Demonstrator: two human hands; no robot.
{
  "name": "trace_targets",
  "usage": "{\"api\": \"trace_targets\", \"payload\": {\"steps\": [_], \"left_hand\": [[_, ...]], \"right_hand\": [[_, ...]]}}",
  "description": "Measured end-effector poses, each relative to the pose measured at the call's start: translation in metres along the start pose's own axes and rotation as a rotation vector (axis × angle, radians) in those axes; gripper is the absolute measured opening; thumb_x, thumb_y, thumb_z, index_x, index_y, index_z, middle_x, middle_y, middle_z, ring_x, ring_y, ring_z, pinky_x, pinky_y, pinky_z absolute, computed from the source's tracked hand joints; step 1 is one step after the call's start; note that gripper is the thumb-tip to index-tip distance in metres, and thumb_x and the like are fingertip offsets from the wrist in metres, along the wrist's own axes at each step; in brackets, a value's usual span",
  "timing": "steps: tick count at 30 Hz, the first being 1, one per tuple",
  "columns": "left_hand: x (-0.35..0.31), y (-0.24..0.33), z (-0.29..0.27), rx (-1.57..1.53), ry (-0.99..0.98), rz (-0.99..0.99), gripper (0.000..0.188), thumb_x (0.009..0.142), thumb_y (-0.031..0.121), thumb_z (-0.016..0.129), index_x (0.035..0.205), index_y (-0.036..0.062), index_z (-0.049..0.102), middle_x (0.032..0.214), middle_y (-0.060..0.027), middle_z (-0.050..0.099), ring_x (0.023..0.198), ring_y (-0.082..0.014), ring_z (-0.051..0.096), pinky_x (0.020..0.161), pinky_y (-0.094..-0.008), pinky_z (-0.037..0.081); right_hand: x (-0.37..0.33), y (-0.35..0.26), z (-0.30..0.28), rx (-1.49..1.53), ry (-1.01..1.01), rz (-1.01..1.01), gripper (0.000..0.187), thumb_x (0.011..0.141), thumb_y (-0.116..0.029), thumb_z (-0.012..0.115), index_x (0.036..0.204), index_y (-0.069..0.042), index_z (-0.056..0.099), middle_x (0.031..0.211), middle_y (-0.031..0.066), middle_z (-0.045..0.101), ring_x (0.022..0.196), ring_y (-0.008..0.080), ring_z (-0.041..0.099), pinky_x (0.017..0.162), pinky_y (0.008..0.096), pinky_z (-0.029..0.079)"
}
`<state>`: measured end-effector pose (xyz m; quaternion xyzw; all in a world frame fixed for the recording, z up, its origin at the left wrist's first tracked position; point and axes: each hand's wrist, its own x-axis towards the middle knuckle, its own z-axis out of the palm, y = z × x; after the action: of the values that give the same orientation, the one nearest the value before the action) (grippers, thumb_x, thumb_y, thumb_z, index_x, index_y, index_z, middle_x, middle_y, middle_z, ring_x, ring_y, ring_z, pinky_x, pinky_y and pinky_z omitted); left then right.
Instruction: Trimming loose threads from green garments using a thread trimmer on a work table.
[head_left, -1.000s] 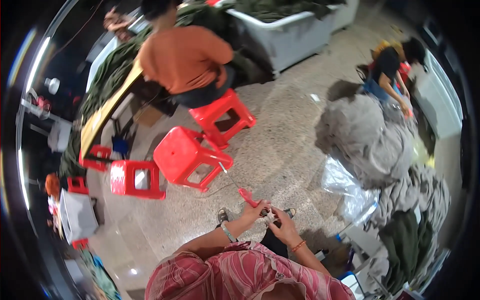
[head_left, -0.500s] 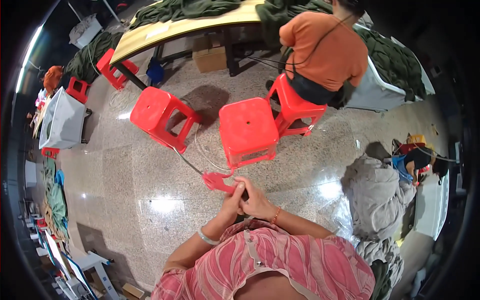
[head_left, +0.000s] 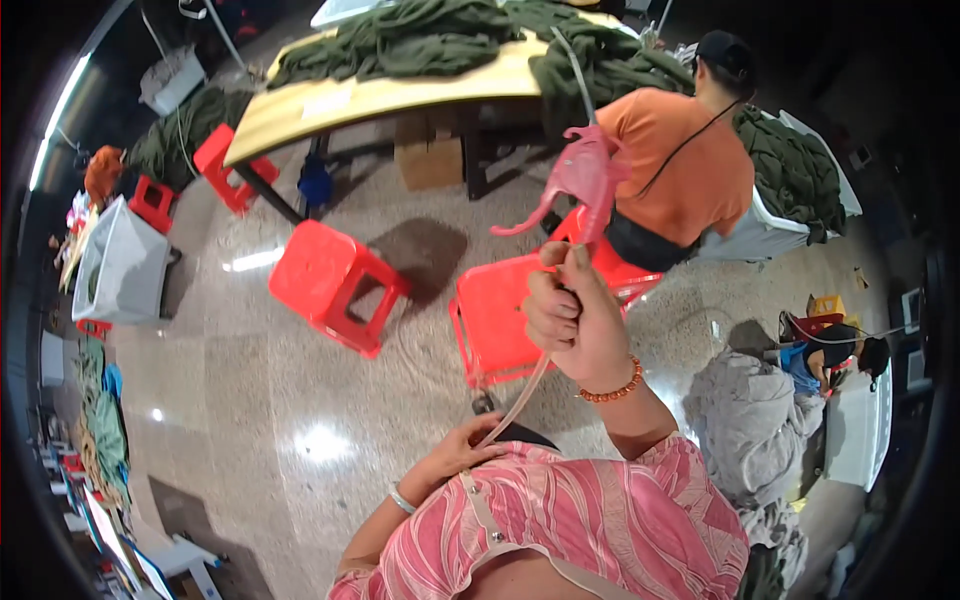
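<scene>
While the right hand is closed round the lower end of a pink trigger tool, raised toward a seated co-worker, the left hand rests by the pink shirt, beside a pale hose (gripped or not, I cannot tell).

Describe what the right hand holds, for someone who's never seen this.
Find the yellow-topped table, then the person in orange at its right end. Partly overlapping that person is a pink tool in the right hand. Unlike the blocky red stools, it has a curved, hooked lever and a thin pale tube at its top.
</scene>
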<state>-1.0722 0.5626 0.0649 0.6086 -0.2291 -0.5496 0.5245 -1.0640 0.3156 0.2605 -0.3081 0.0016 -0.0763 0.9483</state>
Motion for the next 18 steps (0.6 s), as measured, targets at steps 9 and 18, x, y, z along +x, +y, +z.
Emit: {"api": "trace_targets", "payload": {"steps": [9, 18], "left_hand": [[0.047, -0.071, -0.186, 0.763, 0.634, -0.079, 0.033, 0.092, 0.031, 0.056, 0.081, 0.0028, 0.069, 0.081, -0.0209, 0.066, 0.075, -0.0372, 0.066, 0.066, -0.0463, 0.050], [0.122, 0.043, -0.325, -0.532, 0.562, -0.007, 0.051, 0.103, 0.041, 0.045, 0.104, -0.0071, 0.062, 0.101, -0.0225, 0.067, 0.084, -0.0305, 0.069, 0.081, -0.0406, 0.060]], "right_hand": [[0.089, -0.137, 0.015, -0.474, -0.093, -0.548, 0.024, 0.103, -0.032, 0.048, 0.109, -0.011, 0.060, 0.064, -0.0065, 0.035, 0.048, 0.0050, 0.031, 0.041, 0.0216, 0.027], [0.245, -0.130, -0.011, -0.549, 0.250, -0.491, 0.016, 0.099, -0.018, 0.054, 0.109, -0.005, 0.054, 0.080, -0.0018, 0.048, 0.056, 0.0055, 0.044, 0.050, 0.0210, 0.036]]}}
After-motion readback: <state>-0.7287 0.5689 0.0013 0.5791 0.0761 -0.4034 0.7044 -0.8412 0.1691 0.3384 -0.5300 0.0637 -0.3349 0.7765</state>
